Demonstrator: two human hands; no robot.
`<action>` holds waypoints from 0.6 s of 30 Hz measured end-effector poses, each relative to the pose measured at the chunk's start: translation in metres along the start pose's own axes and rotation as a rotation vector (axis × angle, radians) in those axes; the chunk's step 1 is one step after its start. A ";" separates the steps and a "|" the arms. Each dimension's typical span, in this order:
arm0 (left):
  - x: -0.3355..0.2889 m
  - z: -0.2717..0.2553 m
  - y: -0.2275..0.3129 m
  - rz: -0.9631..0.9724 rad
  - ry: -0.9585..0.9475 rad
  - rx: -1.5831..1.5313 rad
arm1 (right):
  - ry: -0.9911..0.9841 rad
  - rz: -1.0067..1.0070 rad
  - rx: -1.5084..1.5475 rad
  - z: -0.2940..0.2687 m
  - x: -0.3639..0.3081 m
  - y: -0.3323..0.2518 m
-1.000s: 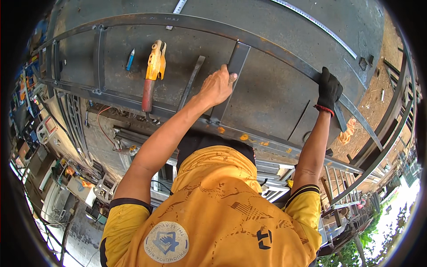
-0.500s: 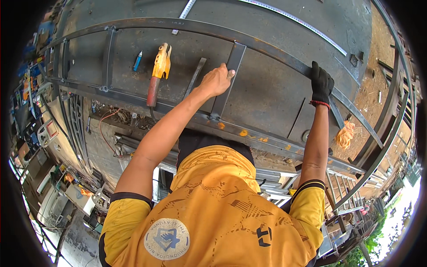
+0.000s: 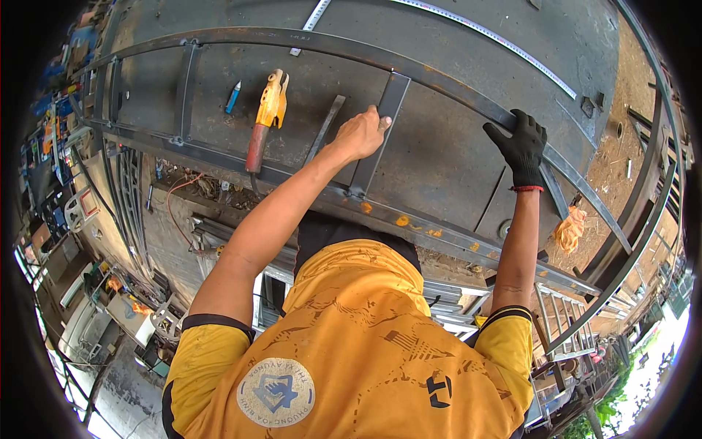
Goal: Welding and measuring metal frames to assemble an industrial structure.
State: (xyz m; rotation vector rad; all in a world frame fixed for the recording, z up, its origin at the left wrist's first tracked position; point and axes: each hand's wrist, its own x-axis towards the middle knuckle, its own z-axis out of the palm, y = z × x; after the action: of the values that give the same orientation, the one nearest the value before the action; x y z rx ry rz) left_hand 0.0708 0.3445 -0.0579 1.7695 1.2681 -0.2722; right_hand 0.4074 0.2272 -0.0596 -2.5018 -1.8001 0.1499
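Note:
A ladder-like steel frame lies across the dark metal table, with a long far rail [image 3: 329, 45] and a near rail [image 3: 431, 227]. Between these rails runs a flat grey steel crossbar [image 3: 369, 164]. My bare left hand [image 3: 362, 134] is closed at the crossbar's upper half; its fingertips are partly hidden. In a black glove, my right hand [image 3: 523, 143] is open at the far rail, thumb held out to the left and fingers apart. Left of my left hand lie a loose steel strip [image 3: 325, 128], a yellow welding electrode holder with a red handle [image 3: 268, 113] and a blue marker [image 3: 233, 97].
A white ruler [image 3: 311, 25] and a long curved measuring tape [image 3: 497, 40] lie beyond the frame. An orange cloth [image 3: 570, 230] rests at the right. Steel bars [image 3: 128, 212] stand at the left, and a curved steel frame [image 3: 643, 219] bounds the right side.
My right hand has loosened from around the far rail; its thumb and fingers have spread. My left hand stays at the crossbar. The view has shifted slightly.

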 end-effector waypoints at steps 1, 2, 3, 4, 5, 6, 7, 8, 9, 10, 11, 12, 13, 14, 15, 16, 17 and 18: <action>-0.002 0.001 -0.001 -0.007 -0.013 0.002 | -0.031 0.023 -0.008 0.001 -0.001 -0.002; -0.002 0.000 0.000 -0.011 -0.023 0.006 | -0.057 0.048 -0.017 0.000 0.000 -0.003; -0.002 -0.001 0.001 -0.015 -0.034 0.009 | -0.059 0.045 -0.016 -0.001 0.001 -0.004; -0.002 -0.001 0.001 -0.020 -0.034 0.007 | -0.066 0.053 -0.023 -0.001 0.002 -0.005; -0.002 -0.001 0.000 -0.018 -0.036 0.010 | -0.074 0.060 -0.029 -0.002 0.002 -0.007; -0.003 0.000 -0.002 -0.017 -0.038 0.014 | -0.083 0.066 -0.034 0.000 0.002 -0.008; -0.002 -0.002 -0.003 -0.011 -0.040 0.022 | -0.085 0.066 -0.030 -0.001 0.005 -0.010; -0.001 -0.003 -0.004 -0.016 -0.040 0.026 | -0.089 0.078 -0.041 0.000 0.007 -0.012; 0.000 -0.004 -0.007 -0.013 -0.030 0.019 | -0.093 0.089 -0.050 0.001 0.010 -0.015; 0.000 -0.005 -0.009 -0.011 -0.019 0.013 | -0.098 0.100 -0.059 0.004 0.012 -0.018; 0.001 -0.007 -0.013 -0.010 -0.008 0.008 | -0.100 0.099 -0.050 0.007 0.014 -0.021; 0.001 -0.005 -0.014 -0.004 -0.008 0.012 | -0.090 0.099 -0.056 0.006 0.014 -0.020; 0.003 -0.006 -0.013 -0.006 -0.021 0.007 | -0.079 0.102 -0.063 0.004 0.014 -0.018; 0.005 -0.006 -0.010 -0.002 -0.036 0.003 | -0.065 0.109 -0.074 0.001 0.014 -0.015; 0.008 -0.006 -0.006 0.010 -0.052 -0.002 | -0.054 0.127 -0.084 -0.002 0.013 -0.012; 0.009 -0.003 -0.004 0.027 -0.040 0.014 | -0.044 0.091 -0.031 -0.004 0.011 -0.008; 0.016 0.004 0.006 0.087 -0.047 0.020 | -0.023 0.086 -0.015 -0.013 0.003 0.011; 0.019 0.009 0.013 0.076 -0.077 0.063 | 0.032 0.100 0.078 -0.003 -0.006 0.029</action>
State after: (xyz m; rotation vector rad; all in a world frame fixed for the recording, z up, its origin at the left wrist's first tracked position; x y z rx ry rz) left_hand 0.0929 0.3488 -0.0677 1.8391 1.1462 -0.3362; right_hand 0.4330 0.2126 -0.0591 -2.5257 -1.6261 0.1801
